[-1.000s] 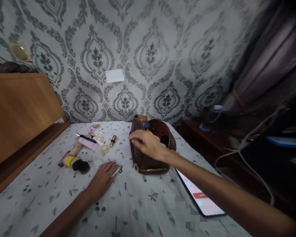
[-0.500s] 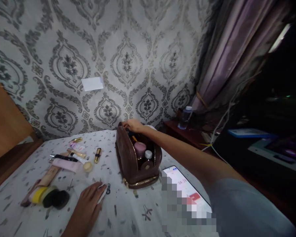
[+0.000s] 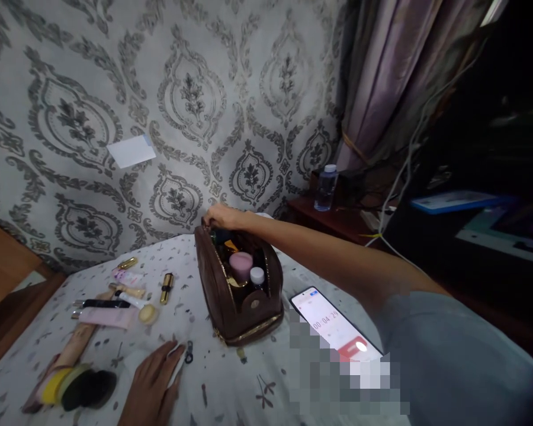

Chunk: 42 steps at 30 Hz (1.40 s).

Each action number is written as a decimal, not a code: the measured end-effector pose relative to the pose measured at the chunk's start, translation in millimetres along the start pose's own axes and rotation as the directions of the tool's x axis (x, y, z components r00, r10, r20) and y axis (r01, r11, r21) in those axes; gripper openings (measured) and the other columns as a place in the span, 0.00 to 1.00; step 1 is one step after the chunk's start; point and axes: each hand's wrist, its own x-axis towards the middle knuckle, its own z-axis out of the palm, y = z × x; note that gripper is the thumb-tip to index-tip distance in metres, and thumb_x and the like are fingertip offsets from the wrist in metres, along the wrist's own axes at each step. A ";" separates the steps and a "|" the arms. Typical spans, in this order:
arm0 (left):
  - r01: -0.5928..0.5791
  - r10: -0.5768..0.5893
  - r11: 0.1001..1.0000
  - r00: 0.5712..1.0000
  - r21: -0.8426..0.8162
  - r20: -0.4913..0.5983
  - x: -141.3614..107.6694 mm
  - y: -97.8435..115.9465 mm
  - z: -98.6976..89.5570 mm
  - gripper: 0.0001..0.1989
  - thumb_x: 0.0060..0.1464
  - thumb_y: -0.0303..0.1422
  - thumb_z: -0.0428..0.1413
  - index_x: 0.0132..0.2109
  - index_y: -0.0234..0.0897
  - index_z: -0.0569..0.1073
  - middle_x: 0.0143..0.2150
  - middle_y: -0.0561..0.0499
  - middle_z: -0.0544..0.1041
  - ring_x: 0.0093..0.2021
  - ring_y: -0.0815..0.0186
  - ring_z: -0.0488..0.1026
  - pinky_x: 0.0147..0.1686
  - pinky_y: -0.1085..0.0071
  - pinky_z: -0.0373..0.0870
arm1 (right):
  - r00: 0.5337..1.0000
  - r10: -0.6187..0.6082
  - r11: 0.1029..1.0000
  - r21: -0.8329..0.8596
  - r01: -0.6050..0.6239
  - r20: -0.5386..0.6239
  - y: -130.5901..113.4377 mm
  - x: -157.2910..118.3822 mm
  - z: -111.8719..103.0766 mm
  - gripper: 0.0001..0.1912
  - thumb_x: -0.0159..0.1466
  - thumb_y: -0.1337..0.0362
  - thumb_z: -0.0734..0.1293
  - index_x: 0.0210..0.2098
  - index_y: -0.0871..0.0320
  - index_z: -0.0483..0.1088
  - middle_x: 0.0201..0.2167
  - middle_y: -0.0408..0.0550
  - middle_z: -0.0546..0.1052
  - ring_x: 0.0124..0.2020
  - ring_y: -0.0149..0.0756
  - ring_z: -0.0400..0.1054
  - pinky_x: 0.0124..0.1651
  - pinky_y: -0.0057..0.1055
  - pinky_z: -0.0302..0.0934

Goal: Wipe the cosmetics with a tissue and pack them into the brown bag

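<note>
A brown cosmetic bag (image 3: 213,296) with gold zips stands unzipped on the patterned bedsheet. Inside it are a pink-lidded jar (image 3: 240,266), a white-capped bottle (image 3: 257,277) and an orange item (image 3: 231,245). My right hand (image 3: 222,216) reaches over the bag and grips its far top edge; the fingertips are partly hidden. Low on the sheet, my left hand (image 3: 153,378) lies palm down, fingers together over a thin white tissue-like piece (image 3: 176,362) that shows beside the thumb. Left of the bag stands a gold-and-black lipstick tube (image 3: 166,288).
Several cosmetics lie at the left, among them a pink tube (image 3: 106,317), a round cream-coloured item (image 3: 147,315) and a yellow-edged round container (image 3: 55,386). A lit phone (image 3: 337,325) lies right of the bag. A water bottle (image 3: 326,188) stands on a dark red surface (image 3: 304,208) by the curtain.
The view has shifted, so the scene sits further left. My right hand stays at the bag's far edge, and more of the bag's inside shows. The left hand stays on the sheet.
</note>
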 end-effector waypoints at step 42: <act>0.166 -0.159 0.986 0.975 -0.031 0.157 7.4 18.9 -19.0 0.21 0.64 0.35 0.48 0.62 0.43 0.67 0.60 0.43 0.73 0.56 0.55 0.73 0.52 0.56 0.75 | 0.969 0.037 0.999 0.010 -0.036 -0.243 -71.0 -92.0 -21.9 0.09 0.53 0.76 0.63 0.30 0.59 0.72 0.26 0.42 0.72 0.27 0.31 0.62 0.29 0.29 0.45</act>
